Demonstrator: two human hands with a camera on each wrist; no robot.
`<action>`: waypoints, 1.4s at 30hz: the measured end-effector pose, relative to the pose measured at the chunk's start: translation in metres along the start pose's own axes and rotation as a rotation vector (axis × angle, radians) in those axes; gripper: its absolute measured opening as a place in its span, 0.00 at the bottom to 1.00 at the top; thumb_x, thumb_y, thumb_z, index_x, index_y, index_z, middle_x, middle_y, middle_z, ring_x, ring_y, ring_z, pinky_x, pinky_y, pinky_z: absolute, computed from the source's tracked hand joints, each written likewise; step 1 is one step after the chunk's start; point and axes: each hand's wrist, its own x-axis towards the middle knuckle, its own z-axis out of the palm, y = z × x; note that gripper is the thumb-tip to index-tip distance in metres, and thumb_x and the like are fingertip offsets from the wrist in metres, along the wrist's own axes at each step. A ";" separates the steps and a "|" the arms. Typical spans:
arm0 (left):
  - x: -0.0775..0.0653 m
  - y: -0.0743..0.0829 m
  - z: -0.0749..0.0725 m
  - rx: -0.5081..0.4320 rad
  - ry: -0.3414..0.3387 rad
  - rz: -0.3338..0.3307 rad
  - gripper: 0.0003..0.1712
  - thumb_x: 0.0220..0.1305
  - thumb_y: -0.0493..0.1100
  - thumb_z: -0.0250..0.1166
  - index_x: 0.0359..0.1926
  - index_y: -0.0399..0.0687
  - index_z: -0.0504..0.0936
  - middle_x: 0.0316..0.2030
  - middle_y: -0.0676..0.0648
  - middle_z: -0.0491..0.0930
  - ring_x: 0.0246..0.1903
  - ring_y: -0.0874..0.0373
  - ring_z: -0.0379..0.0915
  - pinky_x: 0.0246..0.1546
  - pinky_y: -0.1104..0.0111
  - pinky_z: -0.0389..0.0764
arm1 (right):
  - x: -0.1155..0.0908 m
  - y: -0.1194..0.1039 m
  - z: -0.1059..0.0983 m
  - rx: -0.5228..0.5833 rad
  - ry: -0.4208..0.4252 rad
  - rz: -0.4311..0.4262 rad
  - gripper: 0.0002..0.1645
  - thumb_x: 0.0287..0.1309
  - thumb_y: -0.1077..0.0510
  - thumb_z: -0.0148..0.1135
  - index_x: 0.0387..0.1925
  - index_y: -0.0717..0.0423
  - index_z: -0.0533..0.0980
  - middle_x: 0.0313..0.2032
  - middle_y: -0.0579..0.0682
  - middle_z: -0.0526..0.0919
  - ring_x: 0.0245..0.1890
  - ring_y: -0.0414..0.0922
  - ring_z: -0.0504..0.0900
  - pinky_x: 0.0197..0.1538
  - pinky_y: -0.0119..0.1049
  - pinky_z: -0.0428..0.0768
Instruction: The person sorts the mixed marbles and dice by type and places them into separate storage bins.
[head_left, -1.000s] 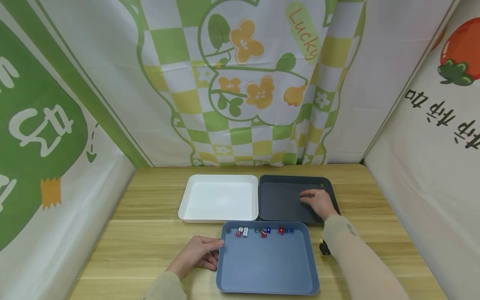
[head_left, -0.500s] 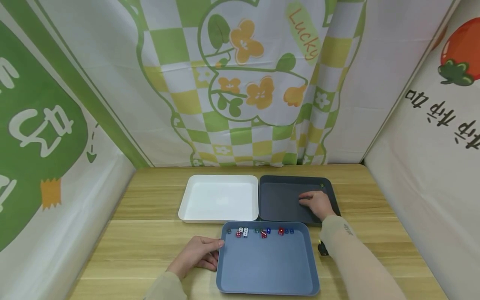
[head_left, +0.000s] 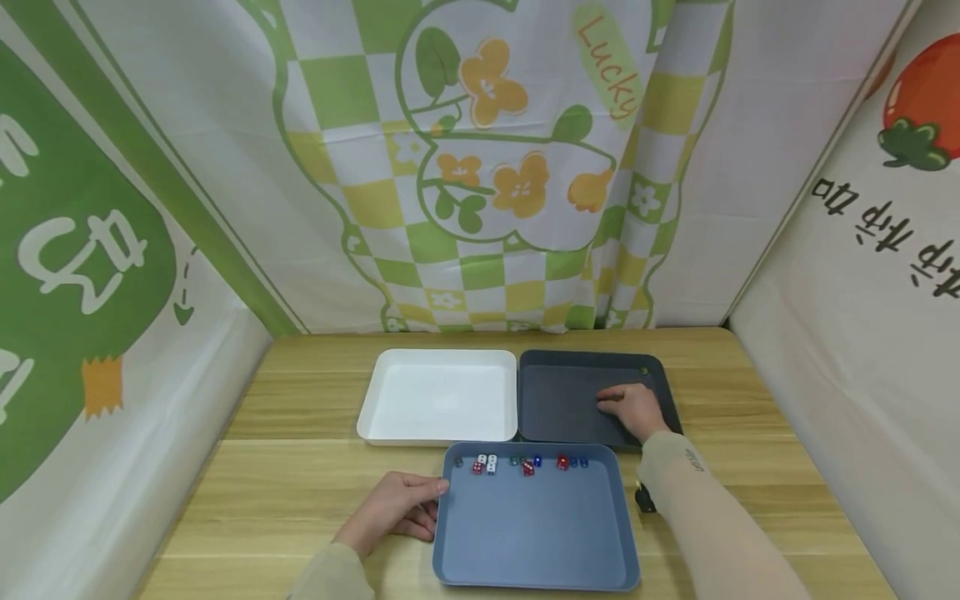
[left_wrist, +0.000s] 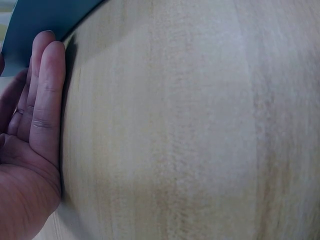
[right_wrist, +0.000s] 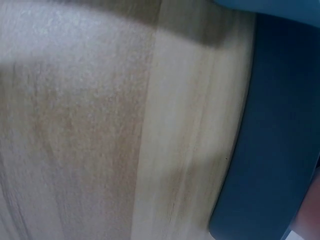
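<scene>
In the head view, my left hand [head_left: 397,508] grips the left rim of the blue-grey tray [head_left: 536,533], thumb over the edge. The left wrist view shows that hand's fingers [left_wrist: 47,100] against the tray's outer wall. Along the tray's far side lie several small dice: white dice [head_left: 487,463], red dice [head_left: 528,468], blue dice [head_left: 578,462] and dark green ones. Over the dark tray [head_left: 558,392], my right hand [head_left: 636,410] has thumb and fingertips close together. Whether something small is between them is hidden. A small greenish die [head_left: 643,371] lies near that tray's far right corner.
A white tray [head_left: 442,396] stands left of the dark tray, against it. The blue-grey tray stands in front of both. Beside my right sleeve, a small black-and-yellow object [head_left: 644,498] lies on the wooden table [head_left: 300,467]. Printed curtains enclose the back and sides.
My right hand has shifted very slightly left and down over the dark tray, its sleeve moving a little left. My left hand, the trays and the dice look the same.
</scene>
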 end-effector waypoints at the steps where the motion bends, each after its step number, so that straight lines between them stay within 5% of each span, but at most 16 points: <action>1: 0.000 0.000 0.000 0.000 0.000 0.001 0.30 0.67 0.57 0.69 0.57 0.36 0.84 0.27 0.44 0.84 0.23 0.58 0.84 0.32 0.59 0.89 | 0.000 0.000 0.000 -0.003 -0.001 0.002 0.15 0.65 0.56 0.68 0.51 0.56 0.86 0.58 0.61 0.83 0.63 0.64 0.76 0.65 0.60 0.73; 42: 0.000 -0.002 0.000 -0.009 -0.003 0.008 0.29 0.67 0.57 0.68 0.55 0.35 0.85 0.27 0.44 0.84 0.22 0.58 0.83 0.31 0.59 0.89 | -0.003 -0.001 -0.002 -0.113 0.027 0.030 0.17 0.64 0.59 0.68 0.54 0.55 0.85 0.59 0.63 0.81 0.63 0.66 0.75 0.65 0.62 0.73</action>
